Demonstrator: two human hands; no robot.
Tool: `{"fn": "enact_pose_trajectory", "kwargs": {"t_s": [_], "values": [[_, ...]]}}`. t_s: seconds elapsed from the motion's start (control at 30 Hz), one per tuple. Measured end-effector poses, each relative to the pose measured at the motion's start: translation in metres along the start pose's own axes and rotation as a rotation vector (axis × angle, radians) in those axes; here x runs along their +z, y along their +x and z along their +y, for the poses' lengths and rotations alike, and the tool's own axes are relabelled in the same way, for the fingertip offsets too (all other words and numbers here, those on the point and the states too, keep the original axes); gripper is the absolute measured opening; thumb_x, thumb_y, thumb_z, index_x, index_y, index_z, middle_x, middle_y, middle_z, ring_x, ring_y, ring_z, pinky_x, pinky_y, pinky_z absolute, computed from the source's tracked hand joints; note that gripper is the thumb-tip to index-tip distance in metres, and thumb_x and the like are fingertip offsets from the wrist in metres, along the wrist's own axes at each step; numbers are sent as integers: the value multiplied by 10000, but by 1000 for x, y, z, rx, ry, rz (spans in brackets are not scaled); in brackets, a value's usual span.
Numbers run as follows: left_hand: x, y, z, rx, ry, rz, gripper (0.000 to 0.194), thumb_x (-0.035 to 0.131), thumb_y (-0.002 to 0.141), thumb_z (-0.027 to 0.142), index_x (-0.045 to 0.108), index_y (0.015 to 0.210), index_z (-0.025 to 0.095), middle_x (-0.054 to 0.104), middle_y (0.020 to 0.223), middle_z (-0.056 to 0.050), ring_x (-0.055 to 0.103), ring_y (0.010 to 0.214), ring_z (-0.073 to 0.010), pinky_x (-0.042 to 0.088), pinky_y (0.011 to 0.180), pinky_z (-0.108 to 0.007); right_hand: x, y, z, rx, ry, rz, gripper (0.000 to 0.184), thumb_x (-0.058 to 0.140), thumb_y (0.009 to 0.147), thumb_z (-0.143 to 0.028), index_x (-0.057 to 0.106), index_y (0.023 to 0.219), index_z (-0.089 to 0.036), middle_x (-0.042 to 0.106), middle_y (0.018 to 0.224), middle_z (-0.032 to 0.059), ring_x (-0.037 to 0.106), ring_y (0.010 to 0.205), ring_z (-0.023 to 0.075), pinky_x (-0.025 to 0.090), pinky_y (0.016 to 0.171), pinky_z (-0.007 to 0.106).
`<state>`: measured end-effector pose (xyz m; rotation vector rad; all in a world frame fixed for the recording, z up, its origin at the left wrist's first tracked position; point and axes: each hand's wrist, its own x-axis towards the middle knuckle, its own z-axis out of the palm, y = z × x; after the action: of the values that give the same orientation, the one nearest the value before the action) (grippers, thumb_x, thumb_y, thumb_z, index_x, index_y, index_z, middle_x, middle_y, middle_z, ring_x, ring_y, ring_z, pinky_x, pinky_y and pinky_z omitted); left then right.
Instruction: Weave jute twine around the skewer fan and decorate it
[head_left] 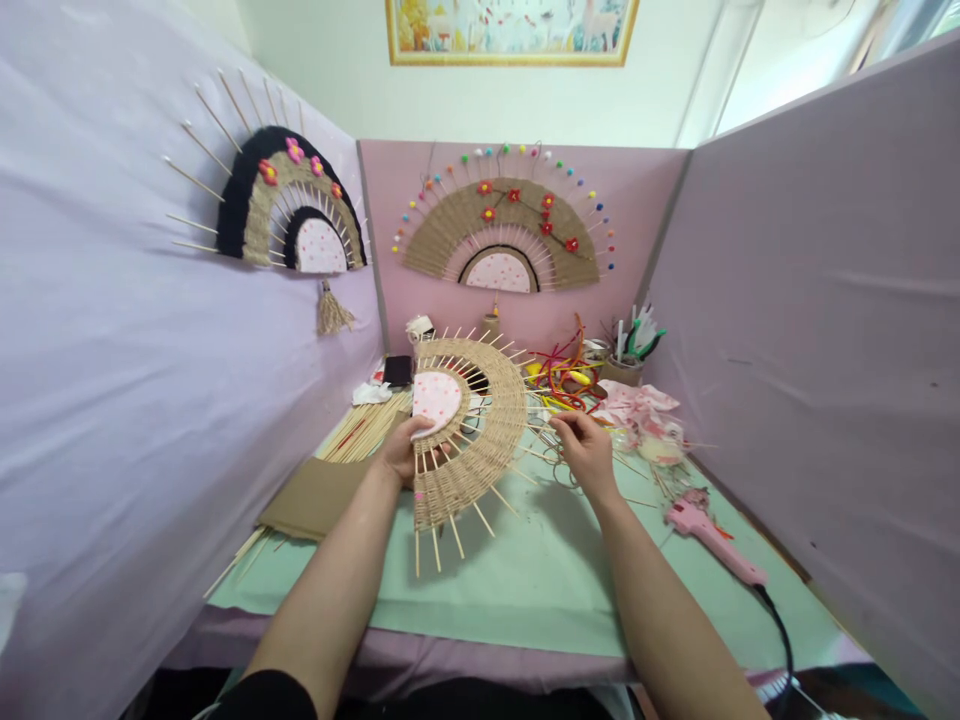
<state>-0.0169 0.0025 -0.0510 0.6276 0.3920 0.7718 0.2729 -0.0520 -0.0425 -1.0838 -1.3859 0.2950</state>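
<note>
Holds the fan (501,430) above the table, between the two forearms, with the fingers of the left hand (403,450) closed on its straight side. Pinches with the right hand (589,455) at the stick tips on the outer curve; too small to tell whether on one.

On the fan, a broad half-ring of coarse tan weave, bare pale sticks radiating through it, and a smooth half-round patch (436,402), pink-dotted.

Under it, a matte green cloth (525,580). To the left, flat brown cardboard (315,497) beside thin loose sticks (367,430). To the right, a glossy pink glue gun (712,538); farther back, crumpled pinkish cloth (641,405) and tangled, fuzzy red and yellow stems (577,378).

Around, fabric-covered partitions (795,300), with a black-banded fan (232,215) and a wide fan (442,235) bearing red flowers. Above, a gold-framed picture (514,28).
</note>
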Motion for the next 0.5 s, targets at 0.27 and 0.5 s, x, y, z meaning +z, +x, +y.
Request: {"fn": "enact_pose_trajectory", "kwargs": {"t_s": [0.27,0.5], "values": [[2,5,-10,-74,35,-106,478,454,707,222,556,1131,27,685,736,-153,610,512,-162,415,385,-191,14,-9,-2,198,193,-366,242,536,793,-378,600,663,-184,544,578,-3,486,543,130,388,512,241],[12,3,-5,103,-38,0,467,453,692,191,558,1118,34,680,752,-135,593,503,-130,421,405,-177,10,1,-7,141,226,-45,294,573,770,-422,627,922,-176,656,925,87,592,835,208,472,709,321]]}}
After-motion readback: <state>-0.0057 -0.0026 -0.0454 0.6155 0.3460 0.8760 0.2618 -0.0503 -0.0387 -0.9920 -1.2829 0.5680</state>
